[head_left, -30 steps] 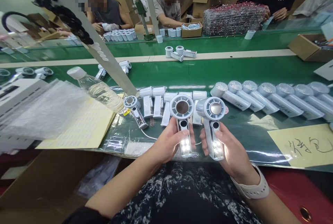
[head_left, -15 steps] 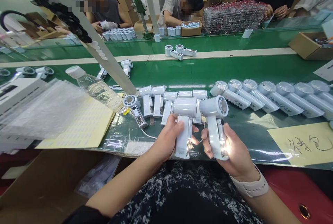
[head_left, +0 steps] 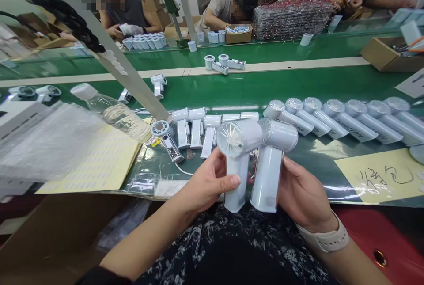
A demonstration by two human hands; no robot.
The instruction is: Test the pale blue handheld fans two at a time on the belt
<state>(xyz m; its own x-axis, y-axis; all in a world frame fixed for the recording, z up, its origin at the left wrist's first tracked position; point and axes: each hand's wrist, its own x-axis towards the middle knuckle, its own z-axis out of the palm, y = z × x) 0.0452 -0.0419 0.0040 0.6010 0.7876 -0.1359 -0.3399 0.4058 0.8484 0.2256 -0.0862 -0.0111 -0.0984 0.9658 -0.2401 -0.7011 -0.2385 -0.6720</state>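
The left hand (head_left: 207, 179) grasps a white plastic handheld fan (head_left: 237, 183) by its rectangular handle, fingers clenched around the back and thumb across the front. The right hand (head_left: 303, 196) grasps a second white plastic handheld fan (head_left: 266, 179) in the same way, fingers curled behind the handle. Both units are held upright at the near edge of the belt, with their round heads just beside each other.

Unit status: 7 white fans (head_left: 334, 126) lie in a slanted row on the green conveyor belt (head_left: 298, 86), right of the hands. A further 6 white fans (head_left: 197, 134) lie grouped to the left (this count is approximate, as the held units hide part of the group). Any difference in state between the groups cannot be determined from this view.
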